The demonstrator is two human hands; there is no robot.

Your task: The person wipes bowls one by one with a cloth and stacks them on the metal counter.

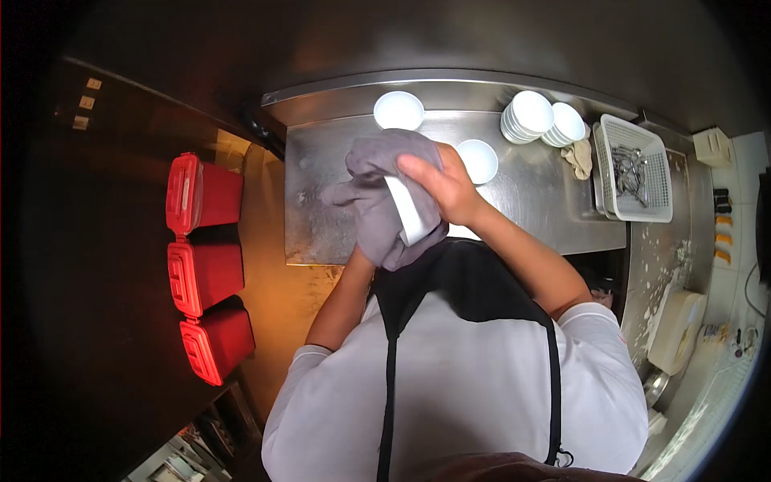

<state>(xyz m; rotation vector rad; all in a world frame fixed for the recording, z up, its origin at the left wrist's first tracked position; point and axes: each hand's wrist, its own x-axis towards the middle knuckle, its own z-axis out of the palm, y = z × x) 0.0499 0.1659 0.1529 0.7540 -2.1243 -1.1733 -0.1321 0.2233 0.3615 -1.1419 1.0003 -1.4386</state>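
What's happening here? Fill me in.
A person in a white shirt and black apron holds a soft grey cloth around a smooth white dish, mostly hidden. The right hand grips both; the left hand is covered by the cloth. On the flat steel counter, round white bowls stand singly and in stacks, with a rectangular white plastic basket of metal cutlery at the right end.

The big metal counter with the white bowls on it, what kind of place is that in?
Probably a restaurant or canteen kitchen: there's a long metal counter, stacked white bowls and a white basket of what looks like cutlery.
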